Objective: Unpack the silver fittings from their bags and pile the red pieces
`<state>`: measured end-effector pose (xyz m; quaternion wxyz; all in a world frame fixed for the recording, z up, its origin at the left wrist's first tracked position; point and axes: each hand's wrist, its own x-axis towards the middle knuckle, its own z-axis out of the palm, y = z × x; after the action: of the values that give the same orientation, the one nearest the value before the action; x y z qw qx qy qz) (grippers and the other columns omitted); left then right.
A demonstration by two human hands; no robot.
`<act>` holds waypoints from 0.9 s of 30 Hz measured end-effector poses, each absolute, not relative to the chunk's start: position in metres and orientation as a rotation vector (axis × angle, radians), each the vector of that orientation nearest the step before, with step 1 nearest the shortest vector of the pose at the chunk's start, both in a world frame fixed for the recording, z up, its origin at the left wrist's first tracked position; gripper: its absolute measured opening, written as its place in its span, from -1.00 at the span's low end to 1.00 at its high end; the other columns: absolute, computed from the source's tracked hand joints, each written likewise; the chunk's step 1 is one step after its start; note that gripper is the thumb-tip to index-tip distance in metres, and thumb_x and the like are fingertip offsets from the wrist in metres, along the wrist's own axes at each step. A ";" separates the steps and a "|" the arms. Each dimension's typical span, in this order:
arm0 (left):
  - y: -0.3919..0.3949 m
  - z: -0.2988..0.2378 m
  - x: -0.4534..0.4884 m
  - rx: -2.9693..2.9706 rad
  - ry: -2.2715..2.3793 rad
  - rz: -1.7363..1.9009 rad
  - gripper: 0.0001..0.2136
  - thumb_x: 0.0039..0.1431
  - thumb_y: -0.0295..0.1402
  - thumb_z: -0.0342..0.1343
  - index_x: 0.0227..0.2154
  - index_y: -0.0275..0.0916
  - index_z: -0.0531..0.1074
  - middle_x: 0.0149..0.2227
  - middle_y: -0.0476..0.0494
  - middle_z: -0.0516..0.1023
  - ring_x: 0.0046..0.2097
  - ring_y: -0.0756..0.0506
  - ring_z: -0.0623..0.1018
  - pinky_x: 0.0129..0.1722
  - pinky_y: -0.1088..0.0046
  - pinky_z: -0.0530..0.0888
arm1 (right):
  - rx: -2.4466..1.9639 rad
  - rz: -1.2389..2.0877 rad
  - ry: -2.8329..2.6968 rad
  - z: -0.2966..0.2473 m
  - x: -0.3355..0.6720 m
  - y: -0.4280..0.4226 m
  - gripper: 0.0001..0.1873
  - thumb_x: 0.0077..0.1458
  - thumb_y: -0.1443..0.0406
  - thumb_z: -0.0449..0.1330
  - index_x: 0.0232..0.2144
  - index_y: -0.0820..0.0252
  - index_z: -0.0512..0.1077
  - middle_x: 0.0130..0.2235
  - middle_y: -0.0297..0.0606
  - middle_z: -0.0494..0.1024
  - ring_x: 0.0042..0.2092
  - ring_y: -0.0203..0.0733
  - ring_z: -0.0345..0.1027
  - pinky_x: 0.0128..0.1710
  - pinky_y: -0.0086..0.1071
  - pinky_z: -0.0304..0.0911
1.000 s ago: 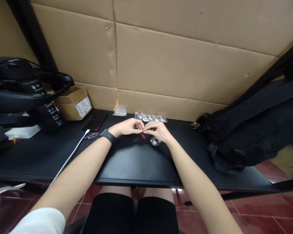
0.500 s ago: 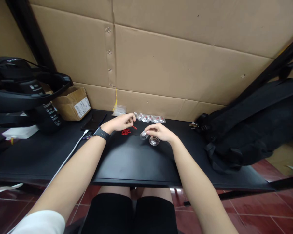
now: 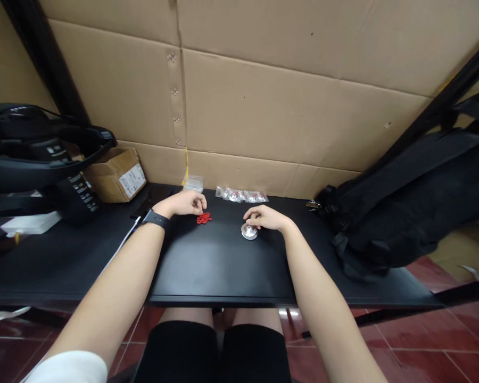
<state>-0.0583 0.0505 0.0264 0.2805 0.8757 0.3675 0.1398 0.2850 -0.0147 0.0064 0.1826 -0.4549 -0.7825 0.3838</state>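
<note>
My left hand, with a dark watch on its wrist, is just above and left of a small heap of red cord. Its fingers are curled, and whether anything is between them is hidden. To the right, a small silver cymbal, domed with a hole in the middle, lies on the black table. It may be two stacked; I cannot tell. Over its far edge is my right hand, index finger and thumb apart, the thumb at or close to the metal.
Along the cardboard wall lie bagged silver cymbals with red bits and empty-looking clear bags. On the left stand an open cardboard box and a black bottle. A black backpack takes up the right side.
The cymbal pinched in my right hand is down with the other, and those fingers have loosened. My left hand has moved left, and the stray cord end now lies in the heap.
</note>
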 end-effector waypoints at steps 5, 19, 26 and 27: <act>0.051 0.027 -0.057 2.404 1.049 0.336 -0.79 -0.06 -0.25 0.21 -0.35 -0.23 0.53 -0.37 -0.08 0.64 -0.33 -0.06 0.59 -0.31 0.49 0.43 | -1.466 0.728 -2.152 -0.003 0.292 -0.004 -0.67 0.09 0.11 0.24 -0.21 0.25 0.55 -0.37 -0.22 0.57 -0.38 -0.22 0.38 -0.32 -0.37 0.27; 0.051 0.025 -0.053 2.505 1.066 0.388 -0.84 0.01 -0.28 0.15 -0.36 -0.21 0.55 -0.37 -0.06 0.64 -0.35 -0.04 0.57 -0.35 0.53 0.40 | -1.942 0.134 -2.026 -0.003 0.284 0.003 -0.59 0.18 0.21 0.13 0.08 0.06 0.40 -0.03 -0.11 0.57 0.08 0.11 0.33 0.07 0.04 0.08; 0.047 0.027 -0.051 2.520 1.062 0.399 -0.86 0.03 -0.32 0.14 -0.36 -0.23 0.53 -0.36 -0.08 0.64 -0.35 -0.05 0.57 -0.33 0.52 0.41 | -1.913 0.076 -2.089 -0.004 0.285 0.000 -0.52 0.01 0.29 0.22 0.03 0.02 0.48 0.15 -0.15 0.45 0.17 0.15 0.23 0.08 0.00 0.11; 0.046 0.028 -0.050 2.525 1.065 0.391 -0.86 0.04 -0.32 0.13 -0.36 -0.23 0.53 -0.36 -0.08 0.64 -0.35 -0.05 0.57 -0.32 0.51 0.41 | -1.918 0.121 -2.097 -0.004 0.286 0.000 -0.55 0.01 0.28 0.22 0.01 0.02 0.51 0.12 -0.16 0.48 0.15 0.14 0.26 0.08 -0.01 0.12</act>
<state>-0.0503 0.0462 0.0279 0.1853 0.8963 0.3781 0.1389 0.2857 -0.0001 -0.0043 0.1480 -0.6668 -0.7292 0.0421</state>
